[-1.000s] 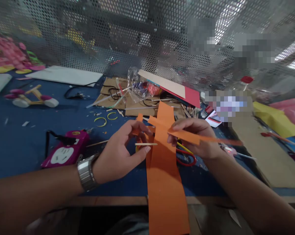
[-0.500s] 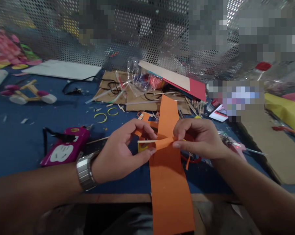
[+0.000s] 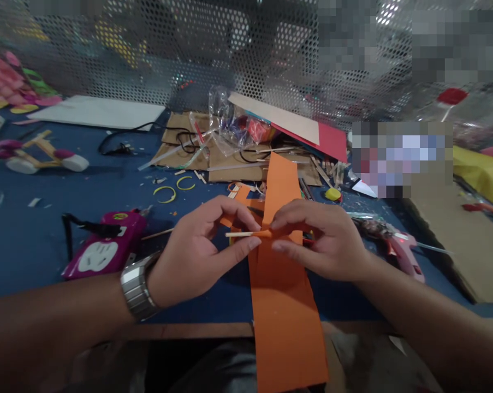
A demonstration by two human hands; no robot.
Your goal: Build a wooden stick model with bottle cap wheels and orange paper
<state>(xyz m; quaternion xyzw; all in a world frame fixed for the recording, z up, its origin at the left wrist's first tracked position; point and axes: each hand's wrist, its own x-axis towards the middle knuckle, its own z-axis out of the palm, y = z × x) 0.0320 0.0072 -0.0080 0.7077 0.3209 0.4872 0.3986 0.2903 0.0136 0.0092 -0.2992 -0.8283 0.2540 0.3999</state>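
Observation:
Between thumb and fingertips, my left hand (image 3: 207, 248) pinches a thin wooden stick (image 3: 238, 234), its pale end sticking out to the left. A narrow orange paper strip (image 3: 263, 233) is wrapped round the stick's other part. The fingers of my right hand (image 3: 324, 237) are curled at the right end of that strip, index fingertip above and thumb below; their exact contact is partly hidden. Under both hands lies a long, wide orange paper sheet (image 3: 287, 322), reaching over the table's front edge. Smaller orange pieces (image 3: 241, 192) lie behind my left hand.
A purple power box (image 3: 107, 245) with a black plug stands left, a pink glue gun (image 3: 405, 254) right. Cardboard (image 3: 455, 245) lies far right. Yellow rings (image 3: 164, 194), plastic wrap and coloured sheets (image 3: 332, 147) lie behind. A perforated metal screen (image 3: 180, 49) closes off the back.
The orange strip now sits tighter round the stick. My right hand has shifted left, closer to my left hand, and its fingertips are slightly farther apart. The view has shifted slightly.

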